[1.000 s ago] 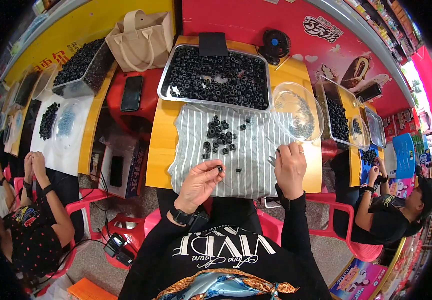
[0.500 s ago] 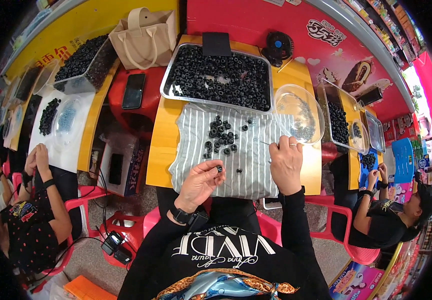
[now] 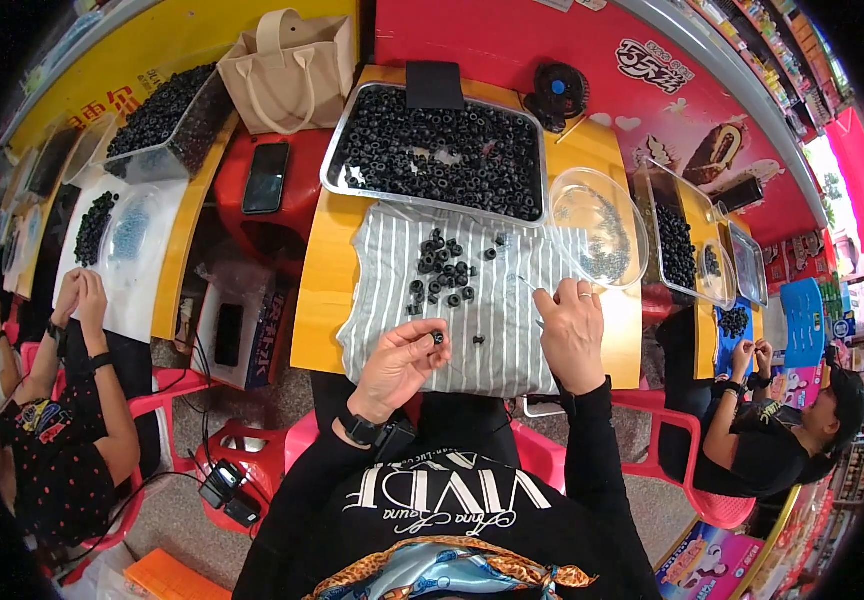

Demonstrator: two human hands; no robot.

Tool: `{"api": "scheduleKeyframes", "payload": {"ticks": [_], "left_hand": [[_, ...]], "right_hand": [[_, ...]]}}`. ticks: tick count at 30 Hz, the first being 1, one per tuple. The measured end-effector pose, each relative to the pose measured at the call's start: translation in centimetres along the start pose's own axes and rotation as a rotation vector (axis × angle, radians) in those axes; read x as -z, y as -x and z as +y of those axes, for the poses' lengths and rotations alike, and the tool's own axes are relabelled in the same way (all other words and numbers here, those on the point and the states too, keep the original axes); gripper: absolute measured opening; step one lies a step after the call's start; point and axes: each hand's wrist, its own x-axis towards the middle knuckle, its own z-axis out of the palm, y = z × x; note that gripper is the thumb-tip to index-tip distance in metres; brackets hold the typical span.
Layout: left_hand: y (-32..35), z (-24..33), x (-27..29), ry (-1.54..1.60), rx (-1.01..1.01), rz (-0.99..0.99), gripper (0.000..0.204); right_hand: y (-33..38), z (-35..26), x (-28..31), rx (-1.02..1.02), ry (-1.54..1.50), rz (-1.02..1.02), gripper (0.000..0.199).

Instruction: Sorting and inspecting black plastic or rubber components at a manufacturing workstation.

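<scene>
My left hand (image 3: pixel 398 365) pinches a small black ring-shaped part (image 3: pixel 438 338) between thumb and fingertips, over the near side of a grey-and-white striped cloth (image 3: pixel 377 300). Right of it, my right hand (image 3: pixel 573 335) is closed, fingers pointing down at the cloth's right side. A thin dark tip (image 3: pixel 524 283) sticks out from its fingers to the upper left; the rest of that slim tool is hidden. A loose pile of black ring parts (image 3: pixel 444 265) lies mid-cloth, and one small dark piece (image 3: pixel 478 340) lies apart between my hands.
Beyond the cloth stands a metal tray (image 3: pixel 332 165) heaped with black parts. A clear round tub (image 3: pixel 642 235) of small metallic bits is at the right, a black fan (image 3: pixel 557 95) behind it. Co-workers sit left and right. A phone (image 3: pixel 266 178) lies on a red stool.
My right hand has shifted very slightly, and the thin tip by its fingers has tilted up a little. My left hand still holds the black ring part in the same spot.
</scene>
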Motion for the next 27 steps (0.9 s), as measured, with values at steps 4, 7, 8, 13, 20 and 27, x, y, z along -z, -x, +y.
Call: {"api": "scheduleKeyframes", "payload": {"ticks": [4,7,8,13,20,27], "left_hand": [[-0.2,-0.2,-0.1,0.003,-0.001,-0.006,0.027],[-0.2,-0.3,0.1,-0.005,-0.013,-0.023,0.026],[-0.2,-0.3,0.1,-0.01,-0.025,-0.037,0.026],[-0.1,-0.1,0.0,-0.016,-0.016,-0.014,0.025],[0.0,0.2,-0.5,-0.006,0.01,0.015,0.025],[0.0,0.0,-0.8,-0.004,0.026,0.019,0.026]], "right_hand": [[0.9,0.5,-0.5,-0.116,-0.135,0.005,0.012],[2.3,0.3,-1.6,-0.22,-0.258,0.033,0.012],[2.8,0.2,-2.1,-0.272,-0.305,0.037,0.011],[3.4,-1.0,-3.5,-0.225,-0.254,-0.005,0.009],[3.4,-5.4,-3.4,-0.102,-0.619,-0.015,0.012],[3.8,-5.7,-4.2,-0.138,-0.68,0.055,0.009]]}}
